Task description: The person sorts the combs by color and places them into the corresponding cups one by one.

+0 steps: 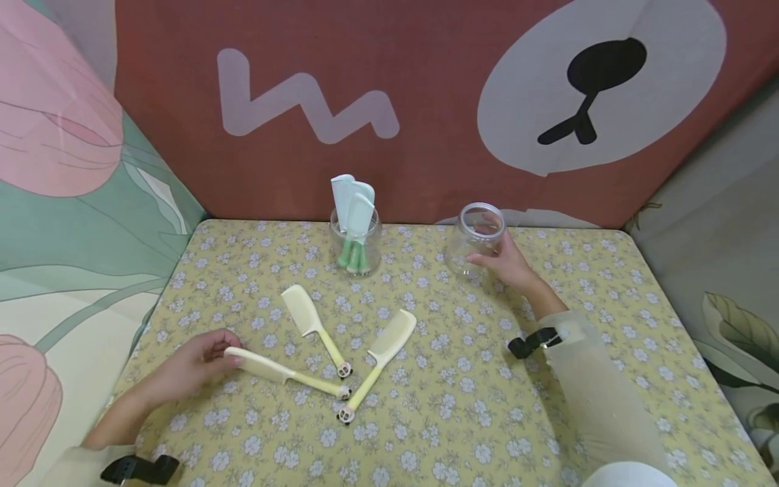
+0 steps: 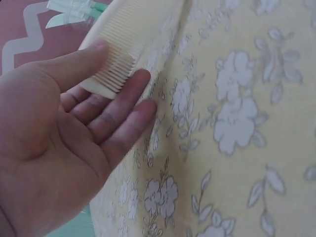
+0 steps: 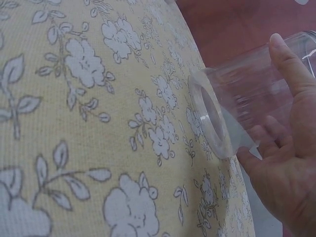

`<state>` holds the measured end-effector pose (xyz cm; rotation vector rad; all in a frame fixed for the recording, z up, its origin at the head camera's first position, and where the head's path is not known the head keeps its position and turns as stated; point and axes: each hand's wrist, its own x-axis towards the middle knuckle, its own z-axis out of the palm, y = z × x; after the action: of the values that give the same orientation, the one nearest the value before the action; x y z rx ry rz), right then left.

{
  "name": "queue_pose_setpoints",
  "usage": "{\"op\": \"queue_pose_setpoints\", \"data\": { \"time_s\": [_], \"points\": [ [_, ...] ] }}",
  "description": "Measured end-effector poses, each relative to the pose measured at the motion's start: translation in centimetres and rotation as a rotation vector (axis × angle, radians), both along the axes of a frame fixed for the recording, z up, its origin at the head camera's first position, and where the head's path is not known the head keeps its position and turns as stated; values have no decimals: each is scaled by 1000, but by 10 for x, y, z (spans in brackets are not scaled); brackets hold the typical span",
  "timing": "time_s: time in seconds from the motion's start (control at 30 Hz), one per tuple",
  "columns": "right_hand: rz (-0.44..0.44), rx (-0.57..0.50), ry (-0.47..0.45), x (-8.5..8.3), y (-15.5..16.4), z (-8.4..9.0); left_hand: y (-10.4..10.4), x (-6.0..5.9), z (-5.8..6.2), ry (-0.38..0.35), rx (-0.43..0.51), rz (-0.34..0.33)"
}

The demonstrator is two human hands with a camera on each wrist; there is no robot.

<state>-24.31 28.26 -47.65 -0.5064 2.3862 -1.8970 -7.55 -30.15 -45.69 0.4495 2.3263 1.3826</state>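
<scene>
**Left hand on comb, right hand on empty jar**

Left hand (image 1: 193,365): near the table's left edge, front half. Thumb and fingers pinch the toothed end of a cream comb (image 1: 276,370). Left wrist view confirms it: thumb on top, fingertips (image 2: 139,84) under the teeth. The comb lies flat on the table (image 1: 462,406), handle pointing right toward the table's middle.

Right hand (image 1: 506,262): near the back edge, right of centre. Fingers wrap the side of a clear empty jar (image 1: 476,237). Right wrist view shows the palm against the jar wall and the thumb (image 3: 289,59) laid along it. Jar is tilted, mouth open, no lid. Whether its base touches the table: cannot tell.

Other items:
- Second cream comb (image 1: 313,323), flat in the middle of the table, teeth end toward the back left, panda-face end of its handle just beside the held comb's handle end.
- Third cream comb (image 1: 380,358), just right of those two, teeth end toward the back right, panda end toward the front edge. The three handle ends converge.
- Second clear jar (image 1: 356,245) stands upright near the back edge, left of the held jar, well apart from it. It holds pale green combs (image 1: 354,210), handles down.

Table has a yellow floral cloth. Printed fabric panels stand behind and to both sides.
</scene>
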Motion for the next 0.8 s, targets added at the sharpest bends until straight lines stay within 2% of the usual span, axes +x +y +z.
{"op": "queue_pose_setpoints", "data": {
  "time_s": [0.17,0.43,0.63,0.8],
  "points": [
    [-3,-2,-7,0,1,0,3,-1,0,-21,88,53],
    [5,-9,-1,0,1,0,11,-6,1,-36,221,85],
    [12,-8,-11,0,2,-1,24,-9,4,-52,357,191],
    [13,-10,-11,0,2,-3,37,-14,11,0,418,255]
  ]
}}
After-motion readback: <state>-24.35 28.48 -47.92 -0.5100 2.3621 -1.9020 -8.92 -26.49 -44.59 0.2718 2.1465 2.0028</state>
